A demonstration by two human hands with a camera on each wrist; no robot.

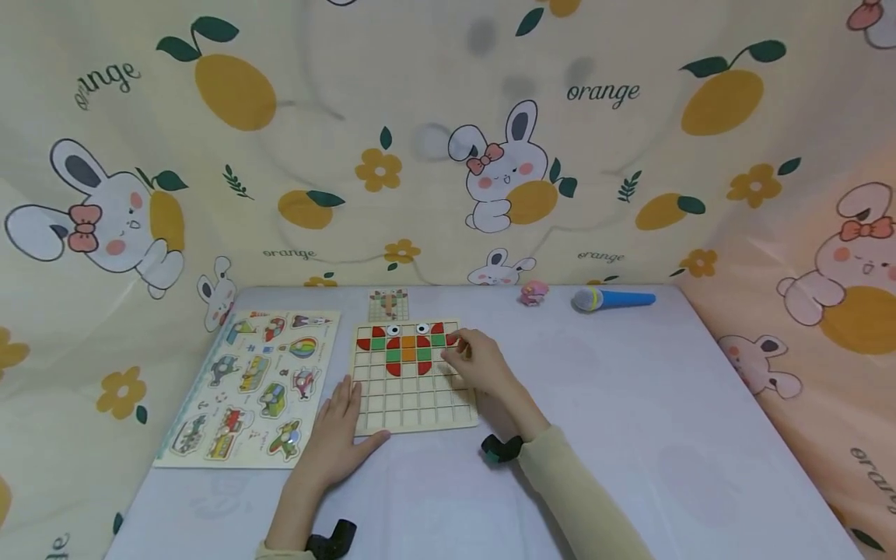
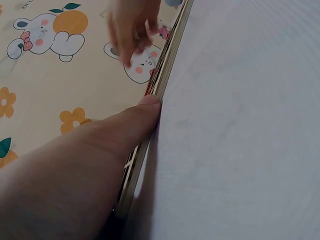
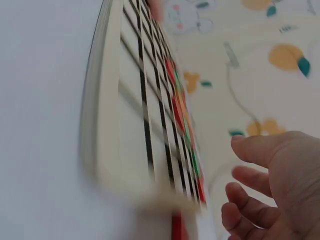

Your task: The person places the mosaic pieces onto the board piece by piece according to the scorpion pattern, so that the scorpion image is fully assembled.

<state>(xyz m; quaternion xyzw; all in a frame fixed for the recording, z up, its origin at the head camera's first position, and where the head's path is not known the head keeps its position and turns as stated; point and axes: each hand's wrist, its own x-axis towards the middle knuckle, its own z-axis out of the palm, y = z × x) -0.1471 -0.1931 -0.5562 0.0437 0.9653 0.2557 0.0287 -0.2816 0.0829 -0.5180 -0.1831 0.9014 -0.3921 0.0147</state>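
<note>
A pale wooden grid board (image 1: pixel 420 404) lies on the table. In its upper rows sit red, green and orange tiles (image 1: pixel 408 354), plus two round eye pieces. My left hand (image 1: pixel 339 435) rests at the board's left side, fingers extended; its thumb (image 2: pixel 137 117) touches the front edge in the left wrist view. Over the board's upper right edge hovers my right hand (image 1: pixel 479 362), beside a red tile (image 1: pixel 451 340). In the right wrist view the right hand (image 3: pixel 280 190) has loosely bent, parted fingers, with nothing visible between them.
A picture board of vehicles (image 1: pixel 252 389) lies at the left. Behind the grid board is a small pattern card (image 1: pixel 388 305). A pink figurine (image 1: pixel 534 292) and a blue toy microphone (image 1: pixel 616 299) lie along the back edge.
</note>
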